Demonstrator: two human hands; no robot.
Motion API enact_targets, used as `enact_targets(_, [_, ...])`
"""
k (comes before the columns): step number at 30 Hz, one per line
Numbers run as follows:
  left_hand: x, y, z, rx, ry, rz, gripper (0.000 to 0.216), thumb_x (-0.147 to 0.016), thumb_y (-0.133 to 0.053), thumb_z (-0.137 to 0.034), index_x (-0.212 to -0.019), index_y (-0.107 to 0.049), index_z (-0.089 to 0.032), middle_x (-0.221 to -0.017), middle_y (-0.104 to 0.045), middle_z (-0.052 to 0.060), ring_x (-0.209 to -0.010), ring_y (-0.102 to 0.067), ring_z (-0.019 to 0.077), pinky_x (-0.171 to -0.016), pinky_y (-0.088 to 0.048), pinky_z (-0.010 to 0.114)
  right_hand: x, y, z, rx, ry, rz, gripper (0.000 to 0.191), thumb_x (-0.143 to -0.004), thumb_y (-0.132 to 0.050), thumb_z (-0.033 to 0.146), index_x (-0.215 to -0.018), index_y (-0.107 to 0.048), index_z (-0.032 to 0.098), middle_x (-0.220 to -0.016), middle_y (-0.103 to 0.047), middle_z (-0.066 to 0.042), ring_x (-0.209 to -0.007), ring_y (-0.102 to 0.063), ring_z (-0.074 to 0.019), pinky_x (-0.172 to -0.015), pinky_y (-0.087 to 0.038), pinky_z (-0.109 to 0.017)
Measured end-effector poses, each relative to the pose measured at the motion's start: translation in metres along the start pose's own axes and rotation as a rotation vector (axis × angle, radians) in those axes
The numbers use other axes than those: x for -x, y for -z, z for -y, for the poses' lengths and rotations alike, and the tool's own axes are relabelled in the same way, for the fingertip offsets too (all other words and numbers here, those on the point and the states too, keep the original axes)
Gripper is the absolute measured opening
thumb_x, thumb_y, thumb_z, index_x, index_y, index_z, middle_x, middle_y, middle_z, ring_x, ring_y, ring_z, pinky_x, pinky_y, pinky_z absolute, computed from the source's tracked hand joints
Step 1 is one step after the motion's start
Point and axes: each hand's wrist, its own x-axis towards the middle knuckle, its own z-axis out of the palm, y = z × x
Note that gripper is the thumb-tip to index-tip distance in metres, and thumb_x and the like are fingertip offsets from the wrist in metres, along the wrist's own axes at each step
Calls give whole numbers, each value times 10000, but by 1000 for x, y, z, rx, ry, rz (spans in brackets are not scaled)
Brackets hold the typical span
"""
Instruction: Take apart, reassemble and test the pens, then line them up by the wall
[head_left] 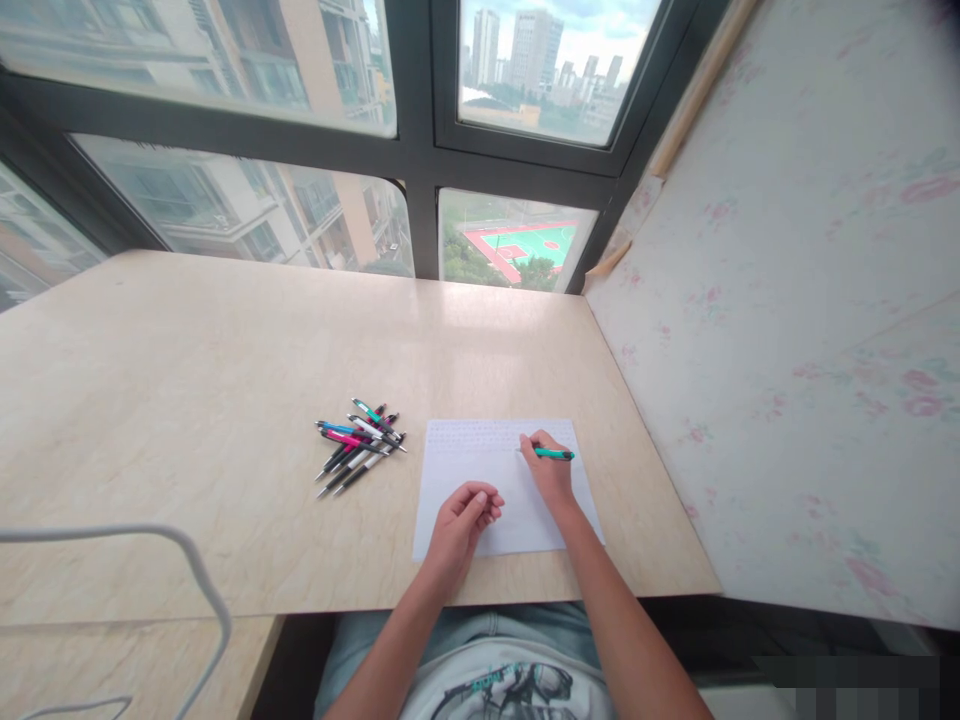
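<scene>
A white sheet of paper point(517, 520) lies on the tabletop in front of me, with lines of small handwriting across its upper part. My right hand point(549, 470) rests on the sheet's right side, closed around a green pen point(553, 454) with a dark end; its tip is near the end of the lowest written line. Over the sheet's lower left lies my left hand point(466, 515), fingers loosely curled in with the thumb against them and nothing visible in them. To the left of the paper is a loose pile of several pens point(360, 445) in green, blue, pink, white and black.
The pale marbled tabletop point(225, 370) reaches back to dark-framed windows point(420, 160). A flower-patterned wall point(787, 330) borders it on the right. A grey cable point(191, 560) curves through the lower left, where a lower table surface point(150, 660) shows.
</scene>
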Motion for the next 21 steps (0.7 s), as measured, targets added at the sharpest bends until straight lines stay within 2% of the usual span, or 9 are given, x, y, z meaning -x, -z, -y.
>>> enact_targets(21, [0, -2, -1, -1, 13, -14, 175, -784, -709, -299, -864, -694, -145, -798, -686, 65, -697, -586, 122, -699, -450, 237, 1, 1, 2, 30, 13, -20, 363, -886, -483, 405, -596, -391, 209, -500, -359, 74, -477, -321, -91, -488, -267, -211])
